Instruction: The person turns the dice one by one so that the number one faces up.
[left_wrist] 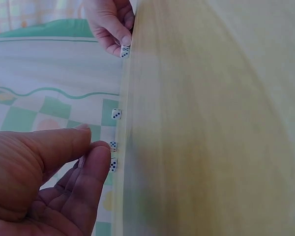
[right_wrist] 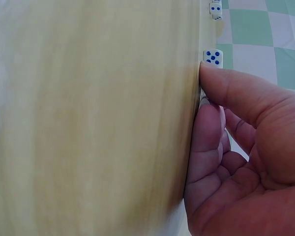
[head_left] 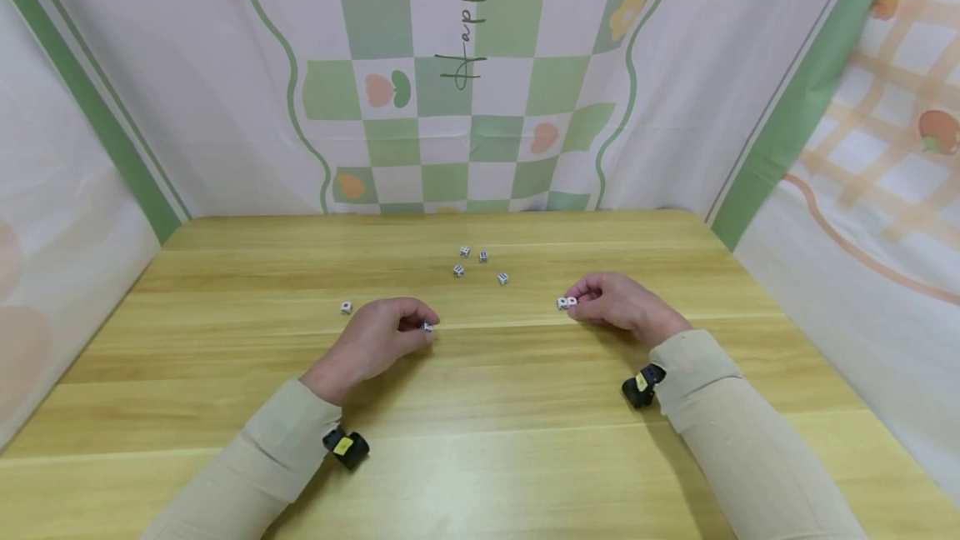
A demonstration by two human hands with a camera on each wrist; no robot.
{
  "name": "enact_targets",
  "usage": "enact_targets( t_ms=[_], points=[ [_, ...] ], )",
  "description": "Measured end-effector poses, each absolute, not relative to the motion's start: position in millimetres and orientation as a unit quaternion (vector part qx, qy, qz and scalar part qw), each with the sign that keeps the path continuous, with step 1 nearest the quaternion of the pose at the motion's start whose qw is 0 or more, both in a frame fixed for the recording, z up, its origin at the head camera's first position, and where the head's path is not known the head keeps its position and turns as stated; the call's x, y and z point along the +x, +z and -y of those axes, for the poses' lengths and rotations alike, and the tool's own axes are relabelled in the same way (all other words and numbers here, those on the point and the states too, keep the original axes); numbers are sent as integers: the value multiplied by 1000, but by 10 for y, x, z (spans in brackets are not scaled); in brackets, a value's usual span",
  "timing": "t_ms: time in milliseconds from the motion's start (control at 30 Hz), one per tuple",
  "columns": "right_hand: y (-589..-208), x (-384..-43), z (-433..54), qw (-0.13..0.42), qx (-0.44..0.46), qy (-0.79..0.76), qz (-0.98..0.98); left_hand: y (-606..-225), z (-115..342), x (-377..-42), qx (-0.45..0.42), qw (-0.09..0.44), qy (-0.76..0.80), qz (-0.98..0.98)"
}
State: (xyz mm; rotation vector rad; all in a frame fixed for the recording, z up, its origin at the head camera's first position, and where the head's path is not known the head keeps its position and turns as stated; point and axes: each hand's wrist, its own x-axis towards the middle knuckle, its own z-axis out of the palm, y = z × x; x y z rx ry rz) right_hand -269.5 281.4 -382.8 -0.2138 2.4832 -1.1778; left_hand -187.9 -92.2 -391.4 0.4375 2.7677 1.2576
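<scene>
My left hand (head_left: 378, 338) is low over the table, with a small white die (head_left: 427, 327) pinched between thumb and finger. The left wrist view hides that die behind the fingers (left_wrist: 96, 172). To the right, my right hand (head_left: 618, 304) holds a white die (head_left: 572, 302) with a red pip on top at its fingertips. A second die (head_left: 562, 303), also showing a red pip, sits against its left side. The right wrist view shows a face with blue pips on a die (right_wrist: 214, 57) just past the thumb.
Several loose dice lie farther back in the middle, among them one die (head_left: 465, 251) at the rear and another (head_left: 503, 278) nearer the right hand. A lone die (head_left: 346, 307) lies left of the left hand. Patterned cloth (head_left: 442, 140) hangs behind the wooden table (head_left: 480, 457).
</scene>
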Motion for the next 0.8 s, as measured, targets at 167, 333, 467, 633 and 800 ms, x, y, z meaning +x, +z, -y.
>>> enact_targets(
  t_ms=[167,333,467,633,800],
  points=[
    [-3821,-2689,-2810,192,-79,-415,-886,-3915,927,-1882,135,40,412,-900],
    [-3807,-2680,-2806,193,-80,-411,-887,-3920,925,-1886,128,43,408,-903],
    [-3804,-2679,-2805,196,-79,-408,-888,-3923,920,-1886,129,41,402,-906],
    [-3811,-2685,-2807,198,-77,-408,-888,-3927,917,-1887,129,41,400,-907],
    [-3817,-2692,-2808,198,-77,-413,-885,-3917,916,-1879,137,35,399,-906]
  ],
)
